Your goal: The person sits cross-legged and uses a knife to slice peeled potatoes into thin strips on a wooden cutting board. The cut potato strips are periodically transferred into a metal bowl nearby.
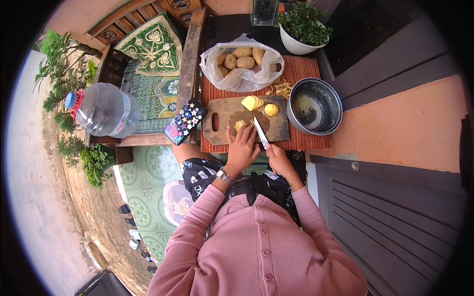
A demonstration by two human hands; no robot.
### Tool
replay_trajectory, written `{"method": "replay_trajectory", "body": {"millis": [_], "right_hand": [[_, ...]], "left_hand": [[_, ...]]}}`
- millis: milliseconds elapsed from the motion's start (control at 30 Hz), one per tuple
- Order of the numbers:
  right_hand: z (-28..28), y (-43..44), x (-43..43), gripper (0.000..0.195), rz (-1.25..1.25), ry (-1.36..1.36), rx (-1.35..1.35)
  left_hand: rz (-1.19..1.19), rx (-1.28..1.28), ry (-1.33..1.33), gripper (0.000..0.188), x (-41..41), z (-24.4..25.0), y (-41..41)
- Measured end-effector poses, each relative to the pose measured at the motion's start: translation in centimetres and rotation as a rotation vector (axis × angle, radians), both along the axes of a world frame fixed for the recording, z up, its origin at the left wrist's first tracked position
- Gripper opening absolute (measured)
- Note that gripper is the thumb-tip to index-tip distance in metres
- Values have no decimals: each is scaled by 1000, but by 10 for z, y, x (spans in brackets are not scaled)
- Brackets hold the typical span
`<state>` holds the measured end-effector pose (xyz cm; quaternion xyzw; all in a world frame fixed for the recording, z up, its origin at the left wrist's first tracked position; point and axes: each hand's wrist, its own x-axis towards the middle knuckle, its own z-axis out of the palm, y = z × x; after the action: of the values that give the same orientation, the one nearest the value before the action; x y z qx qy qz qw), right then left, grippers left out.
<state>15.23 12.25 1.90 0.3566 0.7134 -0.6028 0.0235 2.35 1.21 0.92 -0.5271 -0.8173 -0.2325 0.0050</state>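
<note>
On a wooden cutting board (218, 111) my left hand (242, 144) presses its fingertips down beside a small bundle of potato strips (240, 125). My right hand (279, 159) grips a kitchen knife (260, 131) by the handle, its blade over the board just right of my left fingers. Several overlapping potato slices (251, 103) lie at the board's far side. To their right sits a peeled piece of potato (271, 110) with its cut face up. A dark metal pot (314, 105) right of the board holds thin potato shreds (304, 105).
Behind the board, a plastic bag (237, 81) holds several unpeeled potatoes (245, 62); peelings (282, 88) lie beside it on the orange mat (303, 66). A phone (185, 122) rests at the bench's arm. Further left is a large water bottle (107, 110). A potted plant (304, 29) stands far right.
</note>
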Motion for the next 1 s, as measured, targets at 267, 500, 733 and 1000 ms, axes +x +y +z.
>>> {"method": "replay_trajectory", "body": {"millis": [267,500,733,1000], "right_hand": [[-15,1,2,48,-50,69,-262],[-14,0,2,49,-71,87,-335],[-9,0,3,49,-66,87,-403],[2,-2,6,47,-62,110,-421]], "left_hand": [[23,52,-59,51,3,0,-1],[12,90,-65,47,3,2,-4],[25,91,-79,46,3,4,-6],[1,84,-80,45,2,10,-6]]}}
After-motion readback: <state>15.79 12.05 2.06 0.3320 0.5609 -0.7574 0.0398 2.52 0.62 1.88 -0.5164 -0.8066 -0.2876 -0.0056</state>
